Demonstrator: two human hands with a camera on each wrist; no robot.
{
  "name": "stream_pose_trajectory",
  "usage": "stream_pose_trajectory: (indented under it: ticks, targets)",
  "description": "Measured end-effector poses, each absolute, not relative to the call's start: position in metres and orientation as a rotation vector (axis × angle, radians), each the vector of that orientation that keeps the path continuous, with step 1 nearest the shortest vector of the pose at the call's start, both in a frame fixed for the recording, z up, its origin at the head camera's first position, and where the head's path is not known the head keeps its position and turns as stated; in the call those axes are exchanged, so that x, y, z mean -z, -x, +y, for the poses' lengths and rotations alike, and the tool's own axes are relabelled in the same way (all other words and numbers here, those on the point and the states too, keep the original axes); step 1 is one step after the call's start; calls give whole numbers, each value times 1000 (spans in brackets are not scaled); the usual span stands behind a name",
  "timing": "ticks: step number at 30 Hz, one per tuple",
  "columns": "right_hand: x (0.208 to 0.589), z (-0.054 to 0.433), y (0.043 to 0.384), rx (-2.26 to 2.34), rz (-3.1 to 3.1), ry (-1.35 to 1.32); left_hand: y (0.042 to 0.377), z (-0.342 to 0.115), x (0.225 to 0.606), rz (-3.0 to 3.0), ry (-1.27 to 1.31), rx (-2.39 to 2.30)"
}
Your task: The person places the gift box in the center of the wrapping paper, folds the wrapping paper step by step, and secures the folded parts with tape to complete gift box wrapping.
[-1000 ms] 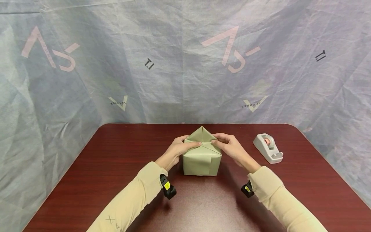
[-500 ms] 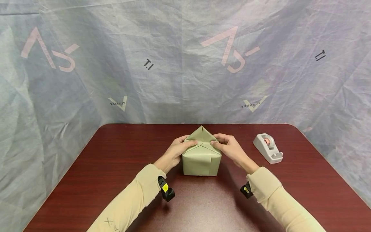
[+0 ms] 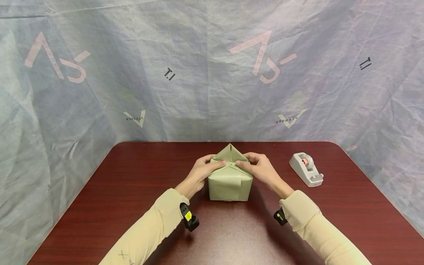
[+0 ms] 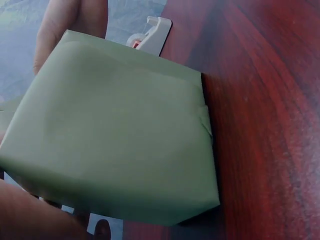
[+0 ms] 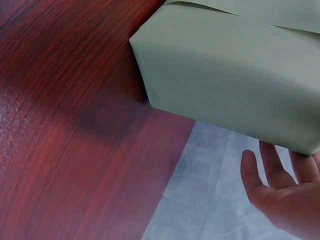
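Observation:
A box wrapped in pale green paper [image 3: 225,189] sits on the table in the head view, its top paper folded inward. A pointed triangular flap [image 3: 230,151] stands up at the back of its top. My left hand [image 3: 200,172] grips the box's left side, thumb pressed on the fold and fingers behind. On the opposite side my right hand [image 3: 261,170] holds it likewise, its thumb near the middle of the top. The right wrist view shows several curved fingers of the right hand [image 5: 285,195] at the box's far side. In the left wrist view, a smooth green side [image 4: 110,130] fills the middle.
To the right of the box stands a white tape dispenser [image 3: 306,170] with a roll in it. The dark red wooden table [image 3: 132,176] has rounded back corners. Behind it hangs a grey printed cloth [image 3: 212,92].
My left thumb has drawn back slightly to the left across the fold. My right thumb has slid left toward the middle of the top. The box stays in place.

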State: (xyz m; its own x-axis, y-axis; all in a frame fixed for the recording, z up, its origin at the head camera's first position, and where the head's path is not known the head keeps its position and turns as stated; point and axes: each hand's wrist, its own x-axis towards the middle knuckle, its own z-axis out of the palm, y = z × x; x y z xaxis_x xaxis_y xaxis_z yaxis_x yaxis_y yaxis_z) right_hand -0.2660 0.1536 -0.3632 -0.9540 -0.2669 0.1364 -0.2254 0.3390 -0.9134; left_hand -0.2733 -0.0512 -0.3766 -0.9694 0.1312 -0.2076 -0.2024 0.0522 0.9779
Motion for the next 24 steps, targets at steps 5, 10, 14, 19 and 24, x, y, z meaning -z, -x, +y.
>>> stream_pose_trajectory:
  ticks: [5, 10, 14, 19, 24]
  targets:
    - [355, 149, 259, 1707, 2563, 450, 273, -54, 380, 1984, 32, -2097]
    - [341, 144, 248, 1678, 2581, 428, 273, -62, 385, 1912, 1, -2228]
    - [336, 142, 244, 1666, 2592, 397, 272, -66, 387, 1882, -15, -2261]
    - [346, 144, 252, 1708, 2572, 403, 272, -65, 388, 1884, 16, -2264]
    - [363, 148, 264, 1729, 2572, 399, 272, -63, 389, 1865, 57, -2282]
